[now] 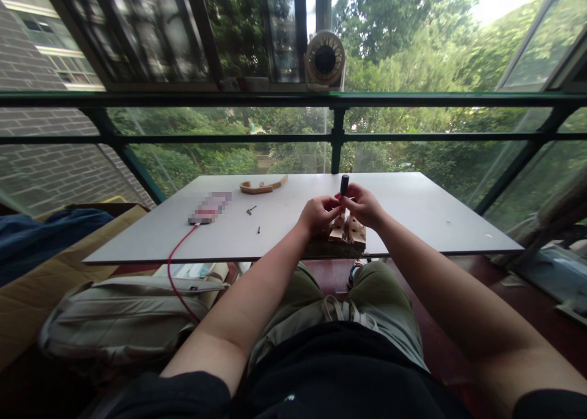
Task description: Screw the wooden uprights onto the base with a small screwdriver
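My right hand (364,206) is closed around a screwdriver with a black handle (343,183), held upright over a small wooden assembly (347,229) near the front edge of the white tabletop (413,211). My left hand (317,215) is closed with its fingertips pinched at the top of the wooden assembly, right beside the screwdriver shaft. Both hands touch each other above the wood pieces. The screwdriver tip is hidden between my fingers.
Two small dark screws (251,210) lie left of my hands. A curved wooden part (262,186) rests at the table's far side. A device (210,208) with a red cable (177,266) lies at the left. A grey backpack (119,315) sits below; window railing (337,139) stands behind.
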A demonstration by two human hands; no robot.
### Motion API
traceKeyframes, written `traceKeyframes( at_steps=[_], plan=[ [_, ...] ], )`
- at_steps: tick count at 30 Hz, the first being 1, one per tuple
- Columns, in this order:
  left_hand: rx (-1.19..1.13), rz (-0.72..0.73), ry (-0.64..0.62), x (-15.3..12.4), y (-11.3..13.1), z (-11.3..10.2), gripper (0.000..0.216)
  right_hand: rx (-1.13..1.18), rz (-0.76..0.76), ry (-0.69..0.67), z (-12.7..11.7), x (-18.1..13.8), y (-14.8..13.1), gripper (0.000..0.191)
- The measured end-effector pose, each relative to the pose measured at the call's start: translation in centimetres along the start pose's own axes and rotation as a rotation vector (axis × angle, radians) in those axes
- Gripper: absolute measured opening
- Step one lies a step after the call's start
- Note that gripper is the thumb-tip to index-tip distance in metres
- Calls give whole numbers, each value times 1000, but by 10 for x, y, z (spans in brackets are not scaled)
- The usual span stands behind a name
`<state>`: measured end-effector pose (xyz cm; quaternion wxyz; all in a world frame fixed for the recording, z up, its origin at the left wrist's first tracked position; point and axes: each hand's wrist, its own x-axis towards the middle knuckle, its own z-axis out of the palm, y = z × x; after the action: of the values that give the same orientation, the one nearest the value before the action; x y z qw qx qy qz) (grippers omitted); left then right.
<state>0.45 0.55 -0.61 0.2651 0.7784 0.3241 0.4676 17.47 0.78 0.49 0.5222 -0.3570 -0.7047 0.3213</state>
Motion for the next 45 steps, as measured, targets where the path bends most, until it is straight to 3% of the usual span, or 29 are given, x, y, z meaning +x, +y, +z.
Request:
traceKeyframes(
  at_steps=[12, 45],
  plan=[
    [-29, 15, -41, 0, -3, 0, 31, 129, 27, -49, 1, -1, -11, 20],
    [10, 1, -26, -1, 1, -1, 33, 37, 9, -38, 0, -3, -7, 24]
  ],
)
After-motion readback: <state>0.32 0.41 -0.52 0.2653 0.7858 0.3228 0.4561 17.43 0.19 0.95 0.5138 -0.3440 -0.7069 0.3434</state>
